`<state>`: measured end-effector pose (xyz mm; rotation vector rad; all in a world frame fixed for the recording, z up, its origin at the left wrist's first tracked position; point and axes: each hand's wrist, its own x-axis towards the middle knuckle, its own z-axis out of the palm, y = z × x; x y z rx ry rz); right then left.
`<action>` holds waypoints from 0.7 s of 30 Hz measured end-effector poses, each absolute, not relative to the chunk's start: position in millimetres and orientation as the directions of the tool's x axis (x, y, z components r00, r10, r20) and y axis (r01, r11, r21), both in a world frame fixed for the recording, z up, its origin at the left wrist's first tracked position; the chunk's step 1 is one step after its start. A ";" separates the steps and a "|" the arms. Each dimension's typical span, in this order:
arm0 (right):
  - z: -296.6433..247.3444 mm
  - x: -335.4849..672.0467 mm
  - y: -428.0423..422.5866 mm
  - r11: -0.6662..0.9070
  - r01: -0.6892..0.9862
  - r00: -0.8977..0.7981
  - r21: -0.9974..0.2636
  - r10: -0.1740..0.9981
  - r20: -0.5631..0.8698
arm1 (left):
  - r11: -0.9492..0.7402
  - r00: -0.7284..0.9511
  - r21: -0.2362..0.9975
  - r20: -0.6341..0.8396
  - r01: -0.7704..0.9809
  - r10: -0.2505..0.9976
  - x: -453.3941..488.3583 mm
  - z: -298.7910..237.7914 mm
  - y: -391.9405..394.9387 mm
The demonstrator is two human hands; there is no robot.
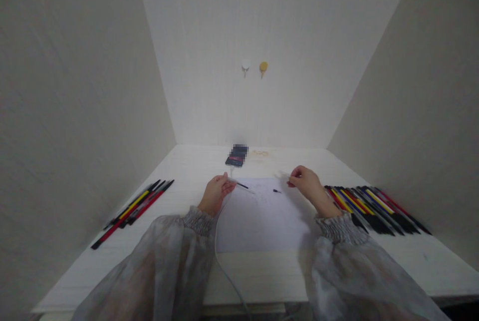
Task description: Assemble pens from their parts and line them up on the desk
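Observation:
My left hand (216,194) is closed in a pinch on a thin pen part (239,184) whose dark tip points right over a white sheet of paper (262,221). My right hand (305,181) hovers over the sheet's upper right corner with fingers curled together; what it holds, if anything, is too small to make out. A small dark piece (277,191) lies on the paper between the two hands.
A row of several coloured pens (374,206) lies at the right, another bunch of pens (136,207) at the left. A dark blurred object (237,156) sits at the back. A white cable (224,261) runs toward me. Walls close in on three sides.

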<state>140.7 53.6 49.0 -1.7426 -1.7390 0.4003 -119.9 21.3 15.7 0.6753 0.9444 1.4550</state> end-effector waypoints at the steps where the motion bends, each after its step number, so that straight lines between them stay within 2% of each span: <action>1: 45.9 138.9 54.3 0.066 0.838 0.058 -0.542 0.977 0.207 | 0.047 -0.115 0.858 -0.122 -0.512 0.986 -119.9 15.7 21.4; 4: 37.8 135.8 54.4 0.061 0.960 -0.023 -0.274 0.990 0.139 | 0.054 -0.101 0.858 -0.122 -0.510 0.987 -119.9 15.7 21.4; 6: 34.2 136.1 53.2 0.071 0.987 -0.063 -0.142 0.996 0.061 | 0.057 -0.088 0.861 -0.117 -0.505 0.989 -119.7 16.1 20.8; 9: 32.5 137.7 51.7 0.088 0.994 -0.089 -0.066 0.996 -0.012 | 0.059 -0.076 0.867 -0.111 -0.494 0.991 -119.0 17.1 19.5; 12: 36.0 135.5 50.5 0.114 0.992 -0.112 -0.062 0.993 0.024 | 0.054 -0.061 0.876 -0.095 -0.479 0.994 -117.8 18.6 18.6; 14: 40.4 129.7 47.4 0.147 0.983 -0.134 -0.112 0.984 0.115 | 0.043 -0.047 0.882 -0.074 -0.469 0.996 -116.6 19.9 18.2; 17: 45.6 114.1 37.0 0.293 0.897 -0.209 -0.332 0.941 0.267 | 0.034 -0.011 0.887 -0.045 -0.460 0.999 -114.6 22.1 17.5; 19: 45.7 100.6 27.6 0.428 0.714 -0.320 -0.554 0.903 0.286 | 0.047 0.028 0.895 -0.039 -0.444 0.999 -113.0 23.4 16.5; 21: 42.3 87.4 19.3 0.451 0.527 -0.425 -0.720 0.874 0.236 | 0.061 0.074 0.903 -0.033 -0.425 0.997 -111.4 24.2 15.3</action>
